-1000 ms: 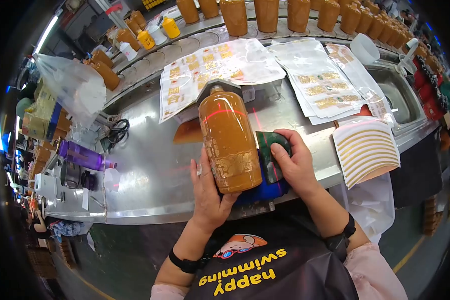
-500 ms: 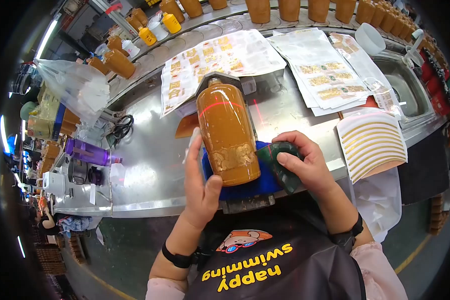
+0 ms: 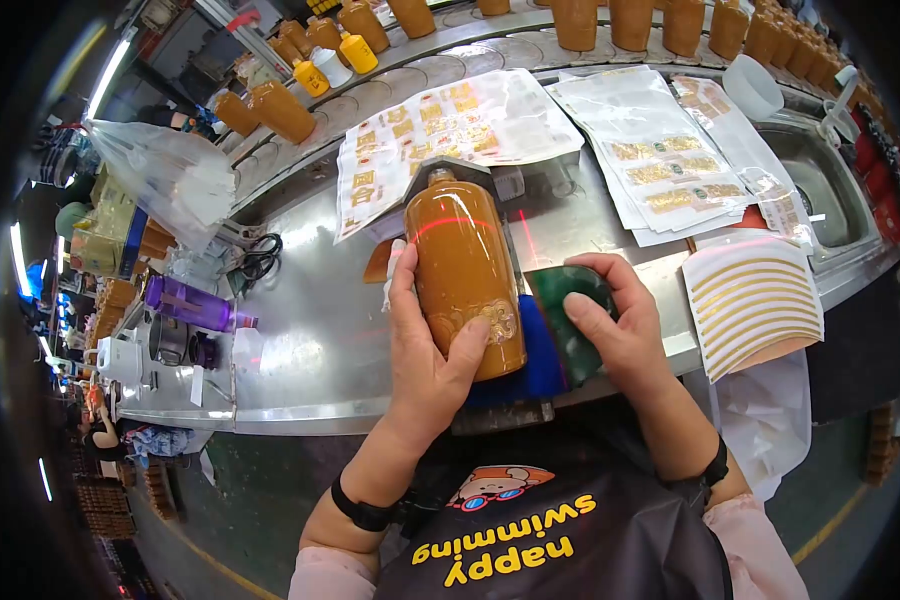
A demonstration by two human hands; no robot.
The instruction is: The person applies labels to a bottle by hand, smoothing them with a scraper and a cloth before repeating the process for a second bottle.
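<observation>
A glossy brown bottle (image 3: 460, 255) lies on its back in a holder on the steel bench, its neck pointing away from me. A red laser line crosses its shoulder, and an embossed-looking patch sits near its base. My left hand (image 3: 420, 350) is closed round the bottle's left side, thumb pressed on the patch. Some white material shows at its fingertips. In my right hand (image 3: 620, 325) is a flat, dark green scraper (image 3: 575, 300), pinched between thumb and fingers just right of the bottle. A blue cloth (image 3: 535, 345) lies under the bottle's base.
Decal sheets (image 3: 440, 135) lie behind the holder, with more printed sheets (image 3: 660, 160) to the right. Gold-striped paper (image 3: 755, 300) hangs over the front edge. Brown bottles line the conveyor (image 3: 510, 50). A sink (image 3: 820, 180) is at right, a purple bottle (image 3: 190, 303) at left.
My left hand has closed in on the bottle, its thumb moving up onto the patch. The green scraper has turned to show more of its flat face. The view has shifted slightly.
</observation>
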